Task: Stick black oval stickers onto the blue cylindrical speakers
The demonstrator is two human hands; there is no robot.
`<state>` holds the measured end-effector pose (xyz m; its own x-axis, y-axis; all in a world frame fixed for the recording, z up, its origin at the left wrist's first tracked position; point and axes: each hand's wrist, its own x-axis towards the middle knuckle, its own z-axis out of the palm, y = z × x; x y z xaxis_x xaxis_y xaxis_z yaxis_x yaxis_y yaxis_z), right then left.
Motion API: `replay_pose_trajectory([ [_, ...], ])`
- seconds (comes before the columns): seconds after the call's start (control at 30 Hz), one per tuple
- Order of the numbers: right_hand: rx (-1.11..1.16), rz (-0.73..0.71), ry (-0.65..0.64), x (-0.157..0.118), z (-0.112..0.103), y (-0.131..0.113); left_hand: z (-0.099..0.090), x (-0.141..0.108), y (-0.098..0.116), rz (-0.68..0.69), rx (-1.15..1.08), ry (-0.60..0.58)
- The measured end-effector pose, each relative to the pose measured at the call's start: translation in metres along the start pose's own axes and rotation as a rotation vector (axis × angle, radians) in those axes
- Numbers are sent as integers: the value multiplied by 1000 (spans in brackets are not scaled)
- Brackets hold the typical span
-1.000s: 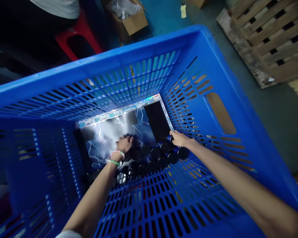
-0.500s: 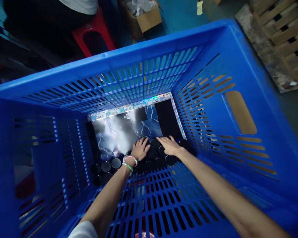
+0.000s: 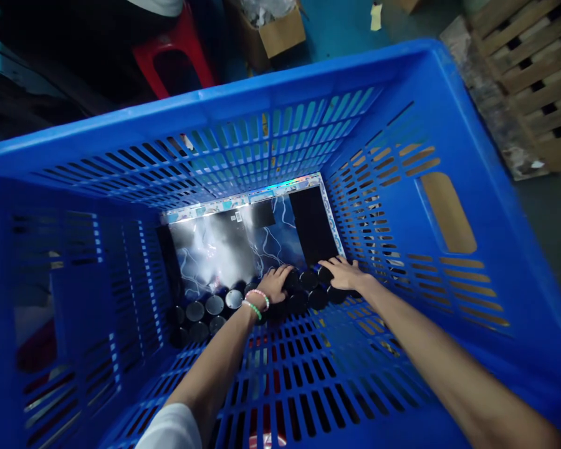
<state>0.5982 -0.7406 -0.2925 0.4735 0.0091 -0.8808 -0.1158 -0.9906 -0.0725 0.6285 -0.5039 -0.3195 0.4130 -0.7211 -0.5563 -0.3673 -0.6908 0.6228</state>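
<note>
Deep inside a blue plastic crate [image 3: 243, 84], black round-topped containers [image 3: 214, 305] stand close together in rows along the near wall. My left hand [image 3: 273, 285], with a pink and a green beaded bracelet at the wrist, rests on the tops around the middle of the rows, fingers stretched out. Over the right end of the rows lies my right hand [image 3: 343, 273], fingers spread and touching the round tops. Neither hand is closed around one of them. Beyond the hands, glossy dark flat packages [image 3: 224, 249] with a lightning-like pattern cover the crate floor.
The crate's slotted walls rise on all sides, with a handle opening [image 3: 449, 212] on the right. Outside stand a red stool [image 3: 184, 43] beside a person in dark clothing, a cardboard box [image 3: 283, 37] holding plastic wrapping, and a wooden pallet [image 3: 533, 75].
Both hands have moved to the right along the round tops, the right one closer to the crate's right wall. More tops show left of my left hand.
</note>
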Motion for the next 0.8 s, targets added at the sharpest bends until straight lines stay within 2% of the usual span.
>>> replay_pose_trajectory([
  [0.13,-6,-6,1,-4,0,3,4,-6,11,3,24,-19],
  [0.2,-12,-19,13,-4,-4,1,-3,-12,7,-22,28,1],
  [0.27,-17,-58,51,-3,-10,-5,-18,-23,-9,-103,36,49],
  [0.33,-14,-149,107,0,-16,-19,-36,-43,-36,-240,51,97],
  [0.43,12,-340,167,4,-18,-59,-53,-83,-77,-401,55,86],
  [0.53,40,-479,173,8,-10,-110,-46,-119,-98,-416,26,4],
  [0.63,58,-525,143,9,3,-150,-28,-136,-100,-391,2,-44],
  [0.7,61,-523,127,8,10,-164,-21,-137,-98,-373,-3,-44],
  [0.8,56,-524,126,5,13,-170,-20,-129,-94,-330,0,-13],
])
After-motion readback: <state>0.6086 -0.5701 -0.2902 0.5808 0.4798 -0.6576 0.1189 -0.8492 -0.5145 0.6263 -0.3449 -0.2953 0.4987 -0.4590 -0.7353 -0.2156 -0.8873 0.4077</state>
